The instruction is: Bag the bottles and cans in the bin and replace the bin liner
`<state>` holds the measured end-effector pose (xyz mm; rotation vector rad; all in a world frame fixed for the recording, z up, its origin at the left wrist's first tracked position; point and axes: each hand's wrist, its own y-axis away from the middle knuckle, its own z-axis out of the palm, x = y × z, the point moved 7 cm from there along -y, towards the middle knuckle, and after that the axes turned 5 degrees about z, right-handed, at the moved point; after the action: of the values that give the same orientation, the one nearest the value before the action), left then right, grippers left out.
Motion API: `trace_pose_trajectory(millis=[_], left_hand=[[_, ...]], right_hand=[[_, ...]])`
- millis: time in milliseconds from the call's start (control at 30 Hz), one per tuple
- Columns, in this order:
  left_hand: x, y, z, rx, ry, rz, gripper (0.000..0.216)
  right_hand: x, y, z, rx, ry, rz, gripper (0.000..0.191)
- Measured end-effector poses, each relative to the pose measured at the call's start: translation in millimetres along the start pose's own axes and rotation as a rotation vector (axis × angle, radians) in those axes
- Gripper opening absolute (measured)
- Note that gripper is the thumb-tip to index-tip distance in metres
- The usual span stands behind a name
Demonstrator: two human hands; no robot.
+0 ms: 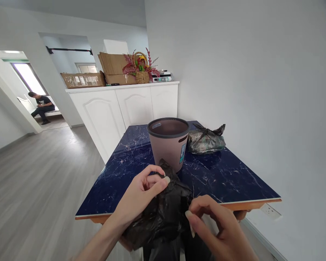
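A crumpled black plastic bag [165, 214] hangs in front of me at the table's near edge. My left hand [146, 186] pinches its upper part between thumb and fingers. At the bag's right side is my right hand [213, 224], fingers curled and thumb close to the index finger, with the bag's edge at the fingertips. Just beyond the bag stands a brownish-pink trash can [165, 148], upright, with a dark rim, a handle slot and a blue label. Its lower front is partly hidden by the bag and my left hand.
The trash can stands on a blue marble-patterned table [220, 177]. A knotted dark bag [206, 139] with a camouflage-like bundle lies right of it. Behind are a white cabinet [133, 105], cardboard boxes [83, 80] and a flower basket [142, 77]. A person [42, 105] sits in the far-left room.
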<state>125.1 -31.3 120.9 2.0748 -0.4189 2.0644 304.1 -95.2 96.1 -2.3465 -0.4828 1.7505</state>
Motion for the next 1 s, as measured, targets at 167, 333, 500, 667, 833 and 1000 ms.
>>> trace_pose_trajectory(millis=[167, 333, 500, 667, 833, 1000], left_hand=[[7, -2, 17, -0.117, -0.116, -0.015, 0.04], [8, -4, 21, -0.13, -0.155, 0.009, 0.037], [5, -4, 22, -0.154, -0.185, 0.01, 0.04], [3, -2, 23, -0.21, -0.158, -0.003, 0.037], [-9, 6, 13, -0.323, -0.22, -0.088, 0.039], [-10, 17, 0, -0.501, -0.581, 0.011, 0.037]], right_hand=[[-34, -3, 4, -0.051, 0.414, -0.396, 0.027], [-40, -8, 8, -0.086, 0.611, -0.47, 0.016], [-45, 1, 5, -0.042, 0.532, -0.535, 0.024], [-47, 9, -4, 0.02, 0.452, -0.571, 0.015], [-43, 14, -13, 0.086, 0.437, -0.593, 0.01], [-39, 23, -17, 0.106, 0.499, -0.612, 0.006]])
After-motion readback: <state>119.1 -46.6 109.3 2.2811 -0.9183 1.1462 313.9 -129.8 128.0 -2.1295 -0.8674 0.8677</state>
